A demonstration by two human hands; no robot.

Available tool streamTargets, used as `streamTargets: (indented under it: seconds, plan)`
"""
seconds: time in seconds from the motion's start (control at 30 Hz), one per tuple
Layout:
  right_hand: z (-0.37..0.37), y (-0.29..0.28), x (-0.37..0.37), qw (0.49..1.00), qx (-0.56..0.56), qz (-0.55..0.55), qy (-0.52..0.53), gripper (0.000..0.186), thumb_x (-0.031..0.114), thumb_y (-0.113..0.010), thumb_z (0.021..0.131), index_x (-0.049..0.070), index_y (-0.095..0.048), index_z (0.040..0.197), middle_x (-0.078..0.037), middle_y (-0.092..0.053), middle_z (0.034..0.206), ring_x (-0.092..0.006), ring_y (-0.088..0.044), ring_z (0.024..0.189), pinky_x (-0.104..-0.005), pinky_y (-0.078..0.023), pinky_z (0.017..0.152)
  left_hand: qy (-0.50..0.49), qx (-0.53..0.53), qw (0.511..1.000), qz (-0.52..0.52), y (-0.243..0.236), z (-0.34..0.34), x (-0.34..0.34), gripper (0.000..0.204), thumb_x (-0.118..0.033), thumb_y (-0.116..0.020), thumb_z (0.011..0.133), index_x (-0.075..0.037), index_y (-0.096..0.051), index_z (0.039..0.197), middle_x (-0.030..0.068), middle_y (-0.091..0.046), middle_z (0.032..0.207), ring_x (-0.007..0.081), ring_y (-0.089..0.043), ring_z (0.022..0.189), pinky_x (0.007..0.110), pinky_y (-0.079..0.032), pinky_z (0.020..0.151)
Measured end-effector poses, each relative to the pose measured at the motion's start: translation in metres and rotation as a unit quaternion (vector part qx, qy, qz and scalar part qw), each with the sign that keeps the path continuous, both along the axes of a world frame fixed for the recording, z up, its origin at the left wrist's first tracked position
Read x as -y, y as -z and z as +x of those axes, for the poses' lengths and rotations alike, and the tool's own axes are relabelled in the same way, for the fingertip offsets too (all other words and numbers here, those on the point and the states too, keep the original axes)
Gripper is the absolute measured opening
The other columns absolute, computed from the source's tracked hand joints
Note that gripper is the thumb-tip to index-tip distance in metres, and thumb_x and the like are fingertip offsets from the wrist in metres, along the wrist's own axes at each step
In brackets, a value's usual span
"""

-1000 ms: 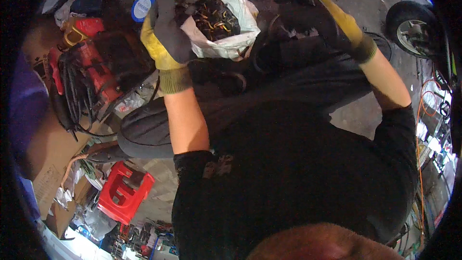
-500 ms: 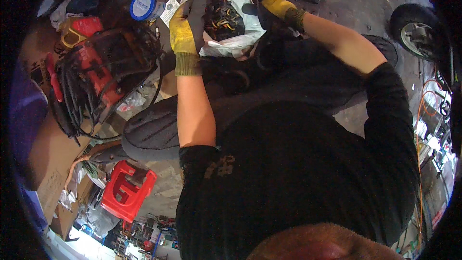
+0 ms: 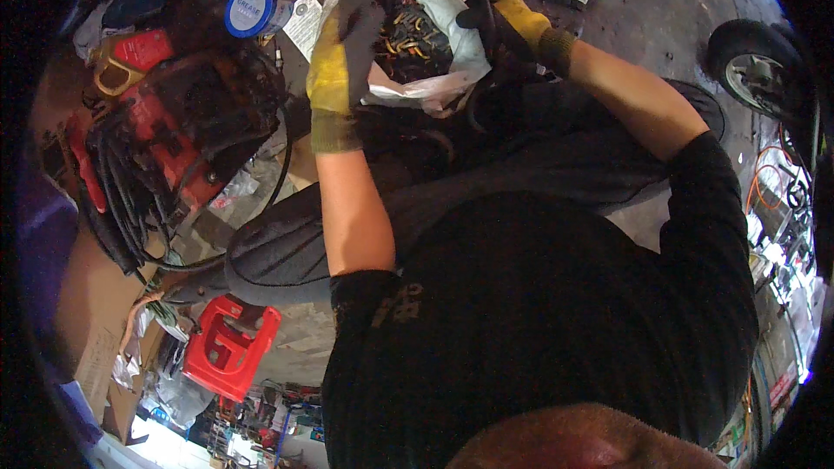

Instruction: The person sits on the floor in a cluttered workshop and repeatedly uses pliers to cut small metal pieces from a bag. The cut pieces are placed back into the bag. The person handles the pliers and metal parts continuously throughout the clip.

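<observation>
A white bag (image 3: 472,50) stands open in front of me, its rim rolled outward. Inside it lies a heap of small dark and brass-coloured metal pieces (image 3: 415,37), too small to name exactly. My left hand (image 3: 343,56), in a yellow glove with a dark palm, grips the bag's left rim, fingers reaching over the edge. On the opposite side, my right hand (image 3: 512,22), gloved the same way, is closed at the right rim. Its dark fingertips touch the plastic, though part of them blends into the dark background.
A blue-lidded tub (image 3: 252,9) stands left of the bag beside a white card (image 3: 304,26). Further left sits a red and black machine (image 3: 169,135) with coiled black cable (image 3: 130,182). A red plastic stool (image 3: 230,347) lies lower left; a wheel (image 3: 751,69) stands at right.
The bag's right rim and my right hand have shifted slightly right. The right fingertips have drawn back from over the opening to the rim. My left hand still holds its side.
</observation>
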State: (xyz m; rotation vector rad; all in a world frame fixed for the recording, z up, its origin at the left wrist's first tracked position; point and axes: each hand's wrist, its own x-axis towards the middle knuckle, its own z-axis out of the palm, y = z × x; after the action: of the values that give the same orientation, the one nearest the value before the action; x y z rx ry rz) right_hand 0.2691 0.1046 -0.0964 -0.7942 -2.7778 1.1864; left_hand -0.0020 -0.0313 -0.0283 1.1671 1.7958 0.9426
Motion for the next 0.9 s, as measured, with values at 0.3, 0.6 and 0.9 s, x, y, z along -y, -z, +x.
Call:
streamTargets:
  seconds: [0.3, 0.6, 0.9]
  plan:
    - [-0.005, -0.001, 0.015, 0.989, -0.014, -0.008, 0.145, 0.042, 0.043, -0.067, 0.091, 0.011, -0.071, 0.117, -0.023, -0.071, 0.103, -0.0418, -0.067, 0.093, -0.0489, -0.054, 0.083, 0.218, -0.432, 0.855, -0.186, 0.041, 0.021, 0.021, 0.071, -0.034, -0.068, 0.087, -0.022, -0.046, 0.154, 0.0178, -0.043, 0.158, 0.0441, -0.039, 0.144, 0.053, -0.029, 0.121]
    - [-0.003, 0.023, 0.005, 0.980, 0.132, -0.030, 0.145, 0.058, 0.048, -0.065, 0.094, 0.002, -0.060, 0.129, -0.024, -0.064, 0.126, -0.0430, -0.061, 0.117, -0.0486, -0.049, 0.099, 0.329, -0.431, 0.809, -0.228, -0.002, 0.062, 0.069, 0.048, -0.042, -0.062, 0.090, -0.016, -0.069, 0.130, 0.0168, -0.061, 0.139, 0.0408, -0.043, 0.142, 0.054, -0.026, 0.120]
    - [-0.009, 0.008, 0.031, 0.994, 0.050, -0.002, 0.100, 0.057, 0.050, -0.067, 0.092, 0.004, -0.064, 0.125, -0.024, -0.070, 0.115, -0.0444, -0.065, 0.109, -0.0505, -0.052, 0.092, 0.359, -0.424, 0.812, -0.180, -0.021, 0.059, 0.106, 0.046, -0.041, -0.045, 0.102, -0.009, -0.076, 0.112, 0.0156, -0.071, 0.122, 0.0422, -0.046, 0.140, 0.051, -0.023, 0.121]
